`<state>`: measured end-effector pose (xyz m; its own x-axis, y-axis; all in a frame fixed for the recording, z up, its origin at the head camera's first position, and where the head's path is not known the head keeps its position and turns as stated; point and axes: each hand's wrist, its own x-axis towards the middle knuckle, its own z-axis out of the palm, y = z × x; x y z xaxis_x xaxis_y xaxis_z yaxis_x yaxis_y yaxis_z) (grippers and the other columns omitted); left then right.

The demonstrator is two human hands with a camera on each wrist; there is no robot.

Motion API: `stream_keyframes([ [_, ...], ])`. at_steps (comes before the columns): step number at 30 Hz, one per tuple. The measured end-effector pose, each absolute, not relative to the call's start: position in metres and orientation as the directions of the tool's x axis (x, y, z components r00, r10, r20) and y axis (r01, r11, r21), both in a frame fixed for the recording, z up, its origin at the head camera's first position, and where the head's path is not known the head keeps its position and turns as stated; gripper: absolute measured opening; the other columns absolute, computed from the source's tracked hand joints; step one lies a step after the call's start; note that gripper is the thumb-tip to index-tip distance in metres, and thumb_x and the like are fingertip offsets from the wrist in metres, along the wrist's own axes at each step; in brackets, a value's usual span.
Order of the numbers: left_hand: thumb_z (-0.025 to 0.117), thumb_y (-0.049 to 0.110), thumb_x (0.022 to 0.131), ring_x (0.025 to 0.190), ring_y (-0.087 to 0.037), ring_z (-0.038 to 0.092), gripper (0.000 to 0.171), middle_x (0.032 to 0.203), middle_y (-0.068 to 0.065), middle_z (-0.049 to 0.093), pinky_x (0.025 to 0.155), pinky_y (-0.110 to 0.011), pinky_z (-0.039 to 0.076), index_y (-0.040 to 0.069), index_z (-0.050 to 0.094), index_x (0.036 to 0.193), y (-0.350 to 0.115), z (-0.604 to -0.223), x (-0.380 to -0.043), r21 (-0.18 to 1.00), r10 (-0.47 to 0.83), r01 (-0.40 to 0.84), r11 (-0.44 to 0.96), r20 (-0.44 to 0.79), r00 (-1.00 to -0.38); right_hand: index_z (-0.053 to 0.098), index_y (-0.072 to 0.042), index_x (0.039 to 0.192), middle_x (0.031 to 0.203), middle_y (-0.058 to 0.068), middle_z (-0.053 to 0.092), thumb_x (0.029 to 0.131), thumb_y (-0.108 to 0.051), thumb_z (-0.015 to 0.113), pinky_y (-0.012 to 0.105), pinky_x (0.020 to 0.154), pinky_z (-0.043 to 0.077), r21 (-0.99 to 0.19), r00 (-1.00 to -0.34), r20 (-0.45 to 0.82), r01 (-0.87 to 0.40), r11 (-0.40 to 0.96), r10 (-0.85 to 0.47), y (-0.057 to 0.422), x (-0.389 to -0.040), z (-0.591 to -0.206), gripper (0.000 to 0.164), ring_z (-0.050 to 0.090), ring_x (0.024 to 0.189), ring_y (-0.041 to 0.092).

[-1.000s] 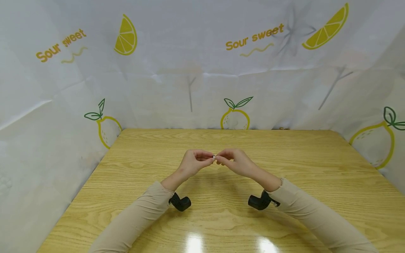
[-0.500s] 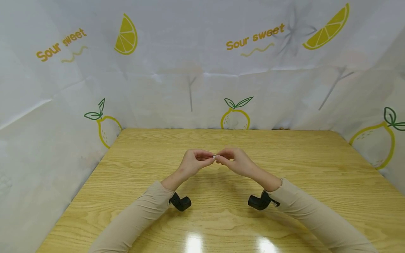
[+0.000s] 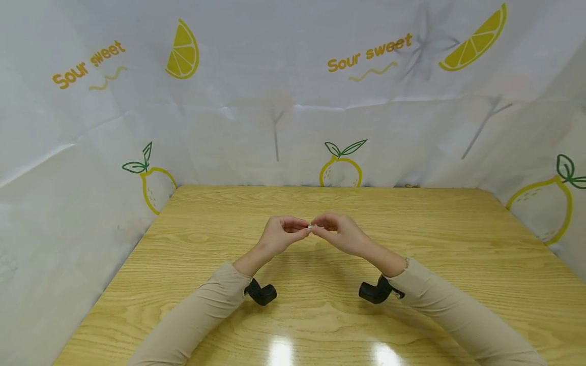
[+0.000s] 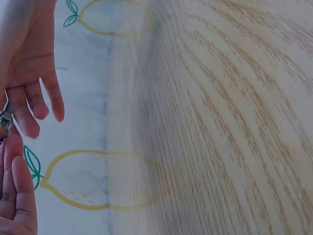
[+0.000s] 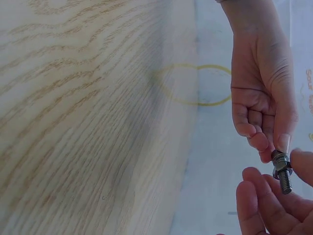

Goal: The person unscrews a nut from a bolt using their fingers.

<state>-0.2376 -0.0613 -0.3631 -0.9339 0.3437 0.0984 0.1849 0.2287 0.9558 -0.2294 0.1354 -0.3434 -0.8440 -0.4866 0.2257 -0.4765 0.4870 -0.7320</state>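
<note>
Above the wooden table, my left hand [image 3: 276,236] pinches the head end of a small metal bolt [image 5: 286,185] between thumb and fingertips. The bolt's threaded end points toward my right hand [image 3: 345,236], and a nut [image 5: 282,165] with what look like washers sits up the shank near the head. Thumb and fingers of my right hand curl round the nut, the thumb lying against its side in the right wrist view. Between those fingers a bit of thread shows in the head view. The left wrist view catches only part of the bolt [image 4: 8,110] at its left edge.
Both hands are above the pale wood-grain table [image 3: 311,330], away from its surface. Black wrist-camera mounts [image 3: 262,294] hang under both sleeves. A white cloth [image 3: 238,137] printed with lemons stands behind the table and along its sides.
The fingertips of my right hand have shifted slightly on the nut and parted a little, so the bolt's threaded end now shows between them. My left hand has stayed put.
</note>
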Motion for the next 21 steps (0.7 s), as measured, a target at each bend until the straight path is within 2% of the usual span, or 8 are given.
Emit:
stream_keyframes([
  [3, 0.067, 0.014, 0.086, 0.086, -0.017, 0.069, 0.023, 0.102, -0.016, 0.071, 0.078, -0.029, 0.056, 0.004, 0.07, 0.106, -0.0608, -0.3632, -0.2373, 0.956, 0.341, 0.184, 0.229, 0.098, -0.935, 0.066, -0.002, 0.107, 0.098, 0.014, 0.069, 0.094, -0.019, 0.057, 0.034, 0.077, 0.055, -0.709, -0.847, 0.236, -0.485, 0.511, -0.476, 0.1363, -0.2295, -0.3446, 0.023, 0.065, 0.089, 0.024],
  [6, 0.068, 0.013, 0.086, 0.086, -0.016, 0.069, 0.022, 0.102, -0.016, 0.071, 0.078, -0.029, 0.056, 0.004, 0.07, 0.106, -0.0602, -0.363, -0.2376, 0.958, 0.331, 0.176, 0.227, 0.094, -0.939, 0.066, -0.003, 0.104, 0.097, 0.012, 0.069, 0.09, -0.015, 0.062, 0.03, 0.075, 0.055, -0.695, -0.839, 0.288, -0.514, 0.503, -0.461, 0.1364, -0.2292, -0.3455, 0.019, 0.066, 0.088, 0.022],
  [9, 0.068, 0.013, 0.085, 0.085, -0.015, 0.069, 0.022, 0.102, -0.015, 0.071, 0.078, -0.028, 0.056, 0.004, 0.071, 0.105, -0.0595, -0.3626, -0.2379, 0.961, 0.323, 0.166, 0.221, 0.088, -0.942, 0.065, -0.003, 0.104, 0.099, 0.011, 0.068, 0.086, -0.012, 0.066, 0.026, 0.077, 0.054, -0.707, -0.835, 0.307, -0.521, 0.478, -0.456, 0.1359, -0.229, -0.3452, 0.02, 0.065, 0.09, 0.022],
  [11, 0.068, 0.012, 0.085, 0.085, -0.015, 0.069, 0.021, 0.102, -0.015, 0.071, 0.078, -0.028, 0.056, 0.004, 0.071, 0.105, -0.0593, -0.3623, -0.238, 0.962, 0.321, 0.161, 0.218, 0.085, -0.943, 0.063, -0.003, 0.107, 0.101, 0.012, 0.067, 0.086, -0.012, 0.068, 0.027, 0.08, 0.054, -0.728, -0.836, 0.295, -0.51, 0.457, -0.463, 0.1356, -0.2292, -0.3444, 0.024, 0.065, 0.092, 0.023],
  [15, 0.068, 0.012, 0.085, 0.085, -0.015, 0.069, 0.021, 0.101, -0.015, 0.071, 0.078, -0.029, 0.056, 0.004, 0.071, 0.105, -0.0596, -0.362, -0.238, 0.961, 0.323, 0.167, 0.222, 0.089, -0.942, 0.061, -0.002, 0.113, 0.104, 0.014, 0.067, 0.09, -0.018, 0.063, 0.033, 0.082, 0.054, -0.747, -0.845, 0.24, -0.475, 0.465, -0.478, 0.1363, -0.2299, -0.3423, 0.028, 0.065, 0.095, 0.026],
  [18, 0.068, 0.013, 0.086, 0.085, -0.015, 0.069, 0.021, 0.102, -0.015, 0.071, 0.078, -0.029, 0.056, 0.004, 0.071, 0.105, -0.06, -0.3621, -0.2381, 0.959, 0.324, 0.166, 0.229, 0.085, -0.942, 0.065, -0.003, 0.11, 0.1, 0.013, 0.07, 0.094, -0.023, 0.056, 0.034, 0.079, 0.055, -0.732, -0.853, 0.201, -0.458, 0.505, -0.482, 0.137, -0.2305, -0.3416, 0.027, 0.066, 0.093, 0.026],
  [21, 0.067, 0.013, 0.086, 0.086, -0.016, 0.069, 0.021, 0.102, -0.015, 0.071, 0.078, -0.029, 0.056, 0.004, 0.071, 0.105, -0.0601, -0.3619, -0.2378, 0.959, 0.324, 0.166, 0.23, 0.086, -0.942, 0.067, -0.003, 0.106, 0.097, 0.012, 0.07, 0.094, -0.021, 0.057, 0.034, 0.077, 0.055, -0.707, -0.849, 0.213, -0.475, 0.523, -0.484, 0.1379, -0.2309, -0.3425, 0.024, 0.066, 0.089, 0.024],
])
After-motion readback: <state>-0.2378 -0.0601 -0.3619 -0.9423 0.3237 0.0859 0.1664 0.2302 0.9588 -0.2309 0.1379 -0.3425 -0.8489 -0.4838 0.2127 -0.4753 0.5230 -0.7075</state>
